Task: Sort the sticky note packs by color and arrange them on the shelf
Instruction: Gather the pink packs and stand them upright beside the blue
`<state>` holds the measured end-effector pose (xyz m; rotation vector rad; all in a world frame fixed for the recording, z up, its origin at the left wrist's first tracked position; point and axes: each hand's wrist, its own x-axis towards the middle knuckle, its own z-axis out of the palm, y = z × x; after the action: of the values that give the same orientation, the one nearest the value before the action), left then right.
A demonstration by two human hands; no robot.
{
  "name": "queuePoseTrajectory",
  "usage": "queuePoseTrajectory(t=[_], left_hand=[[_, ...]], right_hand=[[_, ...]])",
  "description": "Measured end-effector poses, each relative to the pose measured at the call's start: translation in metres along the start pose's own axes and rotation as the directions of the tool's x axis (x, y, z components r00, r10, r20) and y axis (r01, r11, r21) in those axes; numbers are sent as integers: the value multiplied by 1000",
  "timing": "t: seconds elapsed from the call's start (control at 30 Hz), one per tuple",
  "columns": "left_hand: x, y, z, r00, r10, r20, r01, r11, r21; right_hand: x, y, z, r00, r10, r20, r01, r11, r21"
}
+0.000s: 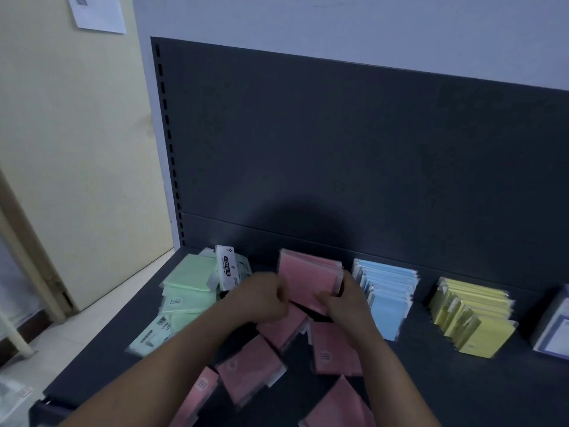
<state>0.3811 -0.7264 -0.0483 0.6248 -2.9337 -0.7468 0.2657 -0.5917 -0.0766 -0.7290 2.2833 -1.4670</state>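
Observation:
A bundle of pink sticky note packs (308, 277) stands upright near the back of the dark shelf (462, 389). My left hand (261, 297) grips its left edge and my right hand (348, 300) grips its right edge. Several loose pink packs (252, 365) lie flat and scattered in front, under my forearms. Green packs (187, 288) lie in a loose heap to the left, one turned with its black-and-white label up. Blue packs (388, 291) stand in a tidy row to the right, and yellow packs (471, 315) stand in a row further right.
A dark back panel (338, 149) rises behind the shelf. Pale purple packs (554, 331) show at the right edge. A cream wall and a door frame (27, 241) are to the left, with light floor (101, 306) below.

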Motion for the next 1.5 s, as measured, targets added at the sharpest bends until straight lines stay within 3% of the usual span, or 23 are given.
queuePoseTrajectory(t=[0.07, 0.13, 0.23, 0.3, 0.53, 0.63, 0.8, 0.97, 1.13, 1.5], left_hand=[[8, 1, 1, 948, -82, -308, 45, 991, -126], [18, 3, 0, 900, -152, -408, 45, 965, -260], [37, 2, 1, 957, -237, -165, 125, 855, -504], [48, -4, 4, 959, -258, -115, 151, 813, -563], [55, -9, 30, 904, -274, -327, 100, 882, -461], [57, -11, 37, 918, -261, -300, 129, 909, -396], [58, -12, 34, 896, -254, -364, 76, 896, -438], [56, -14, 37, 925, -246, -289, 124, 916, -382], [60, -15, 35, 899, -268, -347, 113, 907, -406], [59, -16, 28, 903, -314, -294, 226, 928, -295]], right_hand=[[2, -2, -1, 1000, -24, -4, 24, 999, 46], [4, -4, 0, 999, -42, -4, 43, 996, 81], [10, -5, 1, 999, -38, 5, 37, 994, 107], [16, -5, 4, 1000, -24, -2, 24, 996, 91], [32, 3, 27, 988, 112, -109, -115, 993, -20], [32, 6, 36, 981, 120, -154, -133, 988, -78], [33, 5, 40, 975, 100, -198, -122, 987, -101], [31, 11, 42, 944, 56, -325, -108, 983, -146], [31, 5, 42, 914, 14, -406, -60, 993, -102], [30, 4, 42, 910, 36, -413, -101, 985, -137]])
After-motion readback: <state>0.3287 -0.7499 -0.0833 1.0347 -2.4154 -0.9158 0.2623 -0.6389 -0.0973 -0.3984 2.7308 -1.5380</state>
